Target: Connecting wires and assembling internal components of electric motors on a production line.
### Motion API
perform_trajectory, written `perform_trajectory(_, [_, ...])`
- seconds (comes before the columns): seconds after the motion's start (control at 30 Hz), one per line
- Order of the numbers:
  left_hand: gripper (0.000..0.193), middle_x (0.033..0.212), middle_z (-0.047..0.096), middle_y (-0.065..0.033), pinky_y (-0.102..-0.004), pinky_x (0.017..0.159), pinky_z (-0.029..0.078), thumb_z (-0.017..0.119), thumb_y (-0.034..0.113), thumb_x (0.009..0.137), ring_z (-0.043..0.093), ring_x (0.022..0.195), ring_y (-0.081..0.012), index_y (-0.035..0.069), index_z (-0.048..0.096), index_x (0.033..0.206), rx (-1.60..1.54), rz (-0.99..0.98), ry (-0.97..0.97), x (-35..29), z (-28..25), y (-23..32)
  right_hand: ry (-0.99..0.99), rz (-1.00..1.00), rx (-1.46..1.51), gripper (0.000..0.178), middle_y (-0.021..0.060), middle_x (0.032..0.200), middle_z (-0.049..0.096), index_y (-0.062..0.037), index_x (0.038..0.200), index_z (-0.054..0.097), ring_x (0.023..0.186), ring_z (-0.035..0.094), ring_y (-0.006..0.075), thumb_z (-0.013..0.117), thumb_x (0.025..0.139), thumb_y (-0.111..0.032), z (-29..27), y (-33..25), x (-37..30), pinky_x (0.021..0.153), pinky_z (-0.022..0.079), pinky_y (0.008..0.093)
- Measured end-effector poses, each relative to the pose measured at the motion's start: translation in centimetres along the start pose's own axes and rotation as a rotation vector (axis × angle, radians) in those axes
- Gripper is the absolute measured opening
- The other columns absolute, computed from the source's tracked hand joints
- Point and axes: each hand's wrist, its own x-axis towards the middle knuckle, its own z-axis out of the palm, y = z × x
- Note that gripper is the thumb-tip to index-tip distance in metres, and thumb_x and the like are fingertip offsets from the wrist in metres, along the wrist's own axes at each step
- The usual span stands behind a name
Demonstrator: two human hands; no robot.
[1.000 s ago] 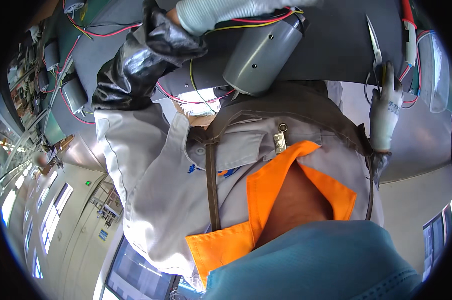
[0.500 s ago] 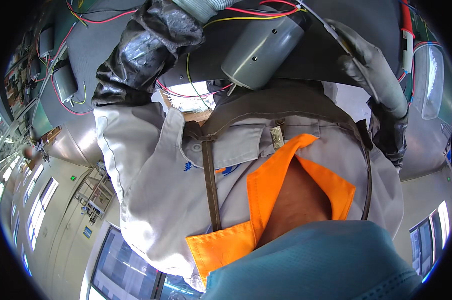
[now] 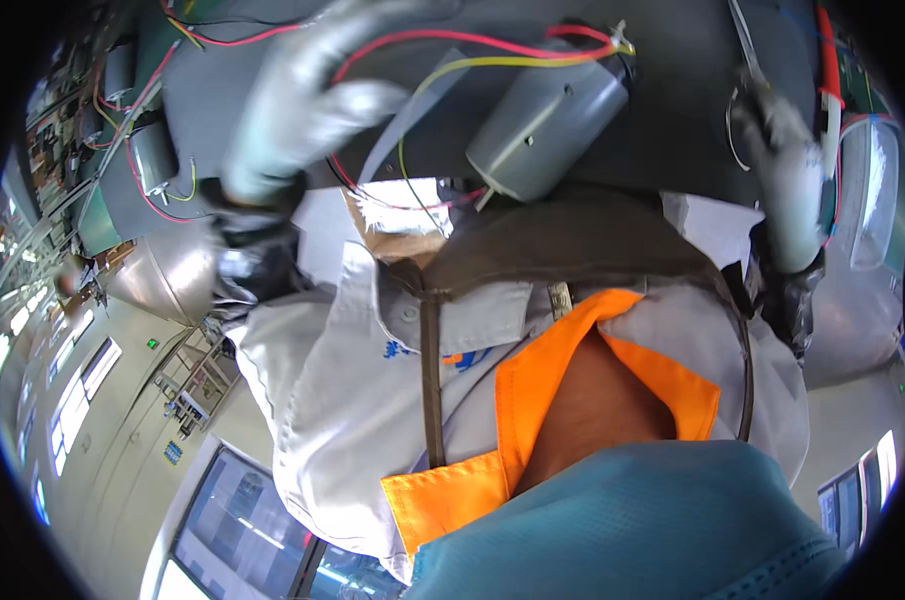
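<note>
My left hand (image 3: 312, 115), in a pale glove with a black sleeve cover, is blurred above the dark work surface, thumb held apart from the fingers. Nothing shows in it; a red wire (image 3: 442, 37) passes beside it. A grey cylindrical motor (image 3: 547, 130) lies tilted between my hands, its shaft toward me. Red, yellow and black wires meet at its far end. My right hand (image 3: 782, 165), also gloved, is right of the motor with its fingers closed on a thin pale strip (image 3: 743, 40). A thin curved piece (image 3: 735, 135) hangs by those fingers.
Two more wired motors, one nearer (image 3: 152, 158) and one farther (image 3: 118, 68), lie at the left. A red-and-white rod-like object (image 3: 829, 60) and a clear plastic tray (image 3: 869, 190) are at the right. An open cardboard box (image 3: 377, 235) shows below the surface's near edge.
My left hand has drawn back from the upper edge and now shows over the surface. My right hand has shifted slightly right; the long strip no longer crosses toward the motor's wires.
</note>
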Motion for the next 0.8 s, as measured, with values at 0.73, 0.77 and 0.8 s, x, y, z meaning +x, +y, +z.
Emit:
perform_trajectory(0.73, [0.026,0.085,0.066,-0.0077,-0.0299,0.059,0.051,0.062,0.023,0.097,0.065,0.07,-0.0177,0.003,0.06,0.114,-0.934,-0.504,0.439,6.8,3.2,-7.4,0.122,0.0,1.122,0.028,0.0115,0.112,0.074,0.0035,0.125,0.069,0.099,0.071,0.0171,0.059,0.101,-0.007,-1.3,-4.5,5.0,0.088,0.055,0.0301])
perform_trajectory(0.77, [0.029,0.083,0.067,-0.009,-0.0289,0.057,0.048,0.058,0.03,0.101,0.064,0.067,-0.0181,0.002,0.059,0.107,-0.871,-0.643,0.454,4.5,3.4,-6.5,0.199,-0.383,0.202,0.032,0.0115,0.117,0.071,0.0049,0.131,0.064,0.103,0.069,0.0169,0.056,0.102,-0.003,-3.6,0.9,4.9,0.092,0.055,0.0298])
perform_trajectory(0.8, [0.029,0.081,0.066,-0.0083,-0.0269,0.057,0.047,0.058,0.031,0.102,0.062,0.066,-0.0166,0.002,0.057,0.107,-0.949,-0.631,0.428,2.6,4.3,-5.6,0.479,0.134,0.811,0.035,0.0135,0.123,0.069,0.007,0.136,0.06,0.109,0.068,0.0179,0.055,0.103,-0.005,-1.8,5.9,2.9,0.094,0.054,0.0287])
